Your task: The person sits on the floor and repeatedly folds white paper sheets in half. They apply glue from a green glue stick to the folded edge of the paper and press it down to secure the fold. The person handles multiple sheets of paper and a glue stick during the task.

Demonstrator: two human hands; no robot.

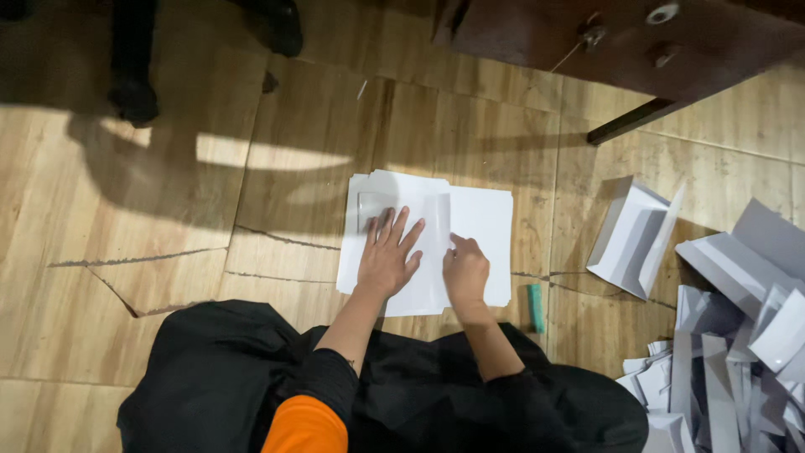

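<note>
A flat white paper sheet (pixel 480 220), cut with tabs along its edges, lies on the wooden floor in front of me. My left hand (pixel 387 256) presses flat on its left half, fingers spread. A folded flap (pixel 435 226) stands up along the middle of the sheet. My right hand (pixel 465 270) rests beside that flap, fingers curled with the fingertips pressing on the paper near the fold. Neither hand lifts anything.
A folded white paper box (pixel 633 236) stands to the right. Several more folded paper pieces (pixel 738 335) are heaped at the far right. A teal stick-shaped object (pixel 536 307) lies by the sheet. Dark wooden furniture (pixel 620 42) is above, chair legs (pixel 134 67) at top left.
</note>
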